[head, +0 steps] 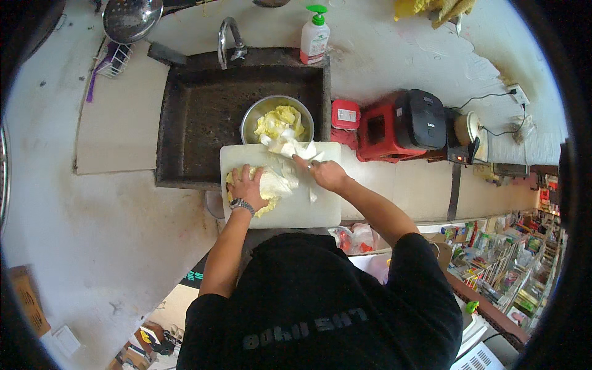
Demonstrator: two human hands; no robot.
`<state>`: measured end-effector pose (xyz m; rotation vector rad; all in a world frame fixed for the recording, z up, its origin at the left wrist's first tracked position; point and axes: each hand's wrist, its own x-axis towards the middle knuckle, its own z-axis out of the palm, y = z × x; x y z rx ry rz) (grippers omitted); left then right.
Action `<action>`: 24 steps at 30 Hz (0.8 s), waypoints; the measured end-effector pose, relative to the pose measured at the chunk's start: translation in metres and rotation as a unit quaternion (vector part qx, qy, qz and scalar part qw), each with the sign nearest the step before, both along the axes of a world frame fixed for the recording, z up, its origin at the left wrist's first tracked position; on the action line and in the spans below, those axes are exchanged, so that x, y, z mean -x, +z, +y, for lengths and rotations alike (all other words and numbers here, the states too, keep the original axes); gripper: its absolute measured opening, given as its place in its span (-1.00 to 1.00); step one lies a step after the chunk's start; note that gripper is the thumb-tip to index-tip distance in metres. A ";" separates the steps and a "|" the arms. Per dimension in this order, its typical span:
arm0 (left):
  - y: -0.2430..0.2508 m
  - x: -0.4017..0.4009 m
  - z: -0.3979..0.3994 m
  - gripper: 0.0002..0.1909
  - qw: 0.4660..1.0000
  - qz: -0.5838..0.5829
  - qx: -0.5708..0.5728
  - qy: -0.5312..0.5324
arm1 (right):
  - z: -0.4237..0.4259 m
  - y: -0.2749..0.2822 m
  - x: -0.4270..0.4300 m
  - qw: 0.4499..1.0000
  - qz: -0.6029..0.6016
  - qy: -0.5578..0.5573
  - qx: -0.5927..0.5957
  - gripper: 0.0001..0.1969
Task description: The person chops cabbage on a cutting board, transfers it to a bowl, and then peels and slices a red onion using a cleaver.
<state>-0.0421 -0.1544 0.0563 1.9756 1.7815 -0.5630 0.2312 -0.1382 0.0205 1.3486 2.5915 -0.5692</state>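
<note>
My left hand [247,188], with a metal watch at the wrist, presses on a piece of napa cabbage [274,184] on a white cutting board [296,212]. In my right hand [327,175] is a knife [311,165], its blade largely hidden by cabbage and hard to make out. Cut white cabbage pieces [290,147] lie at the board's far edge beside that hand, reaching over the near rim of a steel bowl [246,121]. Yellow cabbage leaves [279,120] fill part of the bowl. A few small scraps [313,196] rest on the board's right half.
The board overlaps the front right of a dark stone sink [199,125], which has a curved faucet [224,44]. A pump bottle [315,39] stands at its back corner. Rightward are a red lidded box [345,114], a red stool [373,134] and a black appliance [421,119].
</note>
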 end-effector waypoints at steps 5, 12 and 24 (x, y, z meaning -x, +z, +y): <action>-0.005 0.002 -0.001 0.14 1.000 -0.006 0.007 -0.008 | 0.036 -0.004 0.022 0.999 0.025 -0.039 -0.012 -0.21; -0.005 0.001 0.001 0.13 1.000 -0.007 0.012 -0.006 | -0.019 0.013 0.026 0.986 0.080 -0.133 0.056 -0.18; 0.000 -0.002 0.006 0.13 1.000 -0.018 0.000 -0.009 | -0.115 0.019 0.058 0.974 0.073 -0.186 0.106 -0.06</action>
